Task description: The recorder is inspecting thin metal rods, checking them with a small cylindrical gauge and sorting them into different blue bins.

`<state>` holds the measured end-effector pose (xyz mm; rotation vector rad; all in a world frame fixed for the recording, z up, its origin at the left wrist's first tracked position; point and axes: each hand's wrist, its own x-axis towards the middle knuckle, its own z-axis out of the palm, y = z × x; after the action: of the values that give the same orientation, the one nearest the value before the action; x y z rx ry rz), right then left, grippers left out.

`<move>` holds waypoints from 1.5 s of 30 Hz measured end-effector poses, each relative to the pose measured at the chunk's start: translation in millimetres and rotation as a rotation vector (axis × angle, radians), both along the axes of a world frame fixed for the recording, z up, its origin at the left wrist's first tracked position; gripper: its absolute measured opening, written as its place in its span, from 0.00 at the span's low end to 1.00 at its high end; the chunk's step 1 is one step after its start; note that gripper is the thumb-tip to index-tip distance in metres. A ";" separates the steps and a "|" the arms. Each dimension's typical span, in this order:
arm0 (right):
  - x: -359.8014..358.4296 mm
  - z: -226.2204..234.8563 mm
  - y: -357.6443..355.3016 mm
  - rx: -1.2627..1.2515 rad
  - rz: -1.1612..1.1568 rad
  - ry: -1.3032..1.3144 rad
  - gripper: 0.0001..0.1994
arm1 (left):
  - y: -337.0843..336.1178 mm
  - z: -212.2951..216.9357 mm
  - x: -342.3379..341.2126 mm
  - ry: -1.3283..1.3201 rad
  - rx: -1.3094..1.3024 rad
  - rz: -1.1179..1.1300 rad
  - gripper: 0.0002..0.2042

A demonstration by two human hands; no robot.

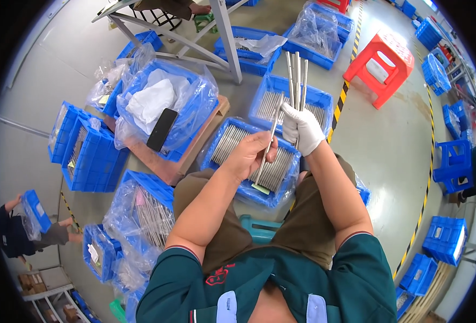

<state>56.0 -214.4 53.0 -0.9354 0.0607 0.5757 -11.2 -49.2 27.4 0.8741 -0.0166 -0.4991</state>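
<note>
My right hand, in a white glove, is closed round several thin metal rods that stand up out of the fist. My bare left hand pinches a single metal rod, held at a slant just left of the bundle. Below both hands sits a blue crate lined with clear plastic, with rows of metal rods lying side by side in it. Behind it is another blue crate with more rods, partly hidden by my right hand.
Left of the crates, a plastic-lined blue bin on a wooden pallet bears white cloth and a black phone. A bagged crate of rods stands by my left leg. A red stool is at the right. Someone carries a blue crate at far left.
</note>
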 end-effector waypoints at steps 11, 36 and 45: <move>46.8 -7.1 -28.3 -0.099 -0.486 0.004 0.12 | -11.6 -2.6 -28.1 0.058 0.138 -0.328 0.12; -15.4 -20.0 30.1 -0.964 -0.048 -0.610 0.18 | 36.7 -1.3 4.8 -0.079 0.528 0.168 0.13; -35.7 -7.8 27.1 -0.866 0.123 -0.488 0.12 | 66.2 -19.4 33.9 0.177 -0.321 0.640 0.16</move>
<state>20.3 -187.2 45.2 -1.9133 -0.2045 0.4117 22.6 17.0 8.0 0.4766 0.3277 0.0322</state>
